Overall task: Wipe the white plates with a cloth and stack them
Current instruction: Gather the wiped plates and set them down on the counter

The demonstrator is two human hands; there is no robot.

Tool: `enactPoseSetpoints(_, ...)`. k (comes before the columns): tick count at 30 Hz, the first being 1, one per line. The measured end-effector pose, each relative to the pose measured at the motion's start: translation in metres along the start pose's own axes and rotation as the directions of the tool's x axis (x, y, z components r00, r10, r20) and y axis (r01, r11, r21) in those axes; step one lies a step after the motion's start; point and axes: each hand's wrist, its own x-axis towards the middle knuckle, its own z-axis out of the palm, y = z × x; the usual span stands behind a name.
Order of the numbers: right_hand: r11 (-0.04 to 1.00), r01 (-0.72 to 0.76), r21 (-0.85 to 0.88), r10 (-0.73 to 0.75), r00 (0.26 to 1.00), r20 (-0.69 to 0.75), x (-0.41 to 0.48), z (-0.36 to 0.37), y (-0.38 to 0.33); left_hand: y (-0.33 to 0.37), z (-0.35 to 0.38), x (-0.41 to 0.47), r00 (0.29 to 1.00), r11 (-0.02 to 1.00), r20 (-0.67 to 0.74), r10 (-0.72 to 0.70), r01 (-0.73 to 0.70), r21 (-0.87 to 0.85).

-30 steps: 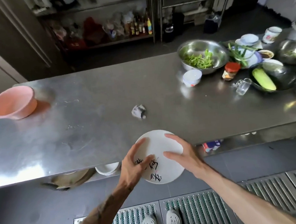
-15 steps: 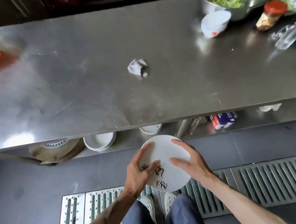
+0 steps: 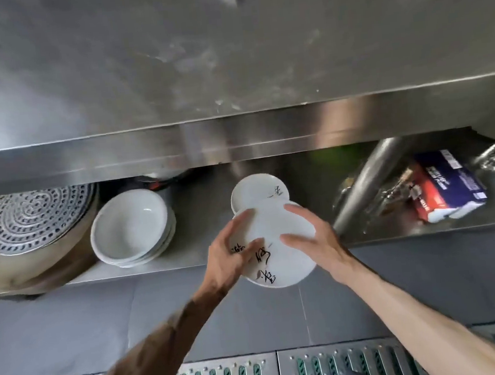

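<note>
We hold the white plate (image 3: 280,246), glossy with black brush lettering on its near-left face, at the front edge of the lower shelf (image 3: 200,213) under the table (image 3: 226,52). Our left hand (image 3: 227,258) grips its left rim, thumb on the lettering. Our right hand (image 3: 314,241) clasps the right rim, the lower fingers hidden. It overlaps a 2nd plate (image 3: 255,191); contact unclear. Stacked bowls (image 3: 131,227) sit left, a table leg (image 3: 371,183) near right.
</note>
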Motion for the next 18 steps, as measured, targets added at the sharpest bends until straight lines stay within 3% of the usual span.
enactPoseSetpoints(7, 0.994, 0.101, -0.05, -0.103, 0.994, -0.027, 0.118, 0.005, 0.049, -0.064, 0.012, 0.117, 0.996, 0.996, -0.032, 0.086, -0.087, -0.02)
enactPoseSetpoints(18, 0.991, 0.13, -0.033, -0.131, 0.991, -0.032, 0.208, 0.006, 0.059, -0.08, 0.007, 0.206, 0.993, 0.994, -0.045, 0.111, -0.112, -0.008)
